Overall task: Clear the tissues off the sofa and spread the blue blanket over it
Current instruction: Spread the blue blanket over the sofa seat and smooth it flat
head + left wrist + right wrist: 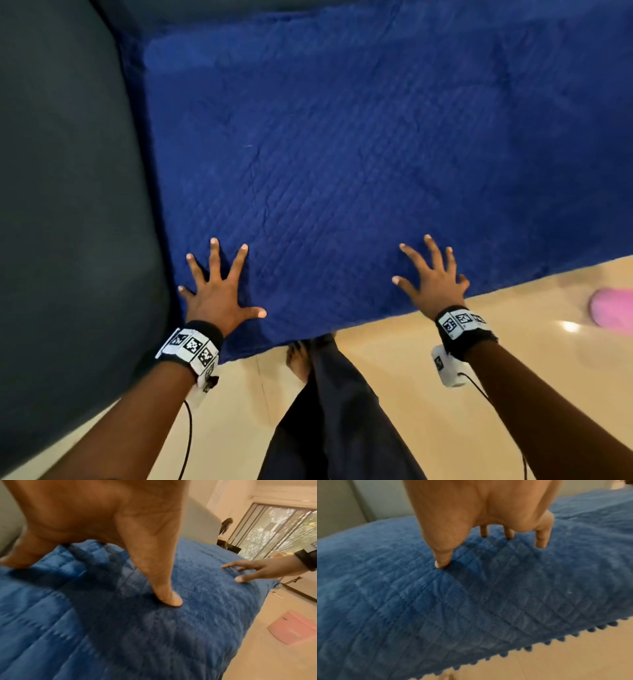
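The quilted blue blanket [342, 154] lies spread flat over the sofa seat, its front edge hanging toward the floor. My left hand [219, 287] rests on it near the front left corner, fingers straight and fanned wide. About a forearm's length to the right, my right hand [431, 274] lies flat on the blanket with fingers splayed. In the left wrist view the left thumb [169, 596] presses into the blanket [154, 628], and the right hand [254, 572] shows beyond it. The right wrist view shows fingertips [441, 562] on the fabric [471, 608]. No tissues are in view.
The dark grey sofa armrest [68, 188] rises at the left of the blanket. Beige tiled floor [445, 394] runs along the sofa front, with my leg and bare foot [301, 363] beside it. A pink stool [295, 627] stands on the floor at the right.
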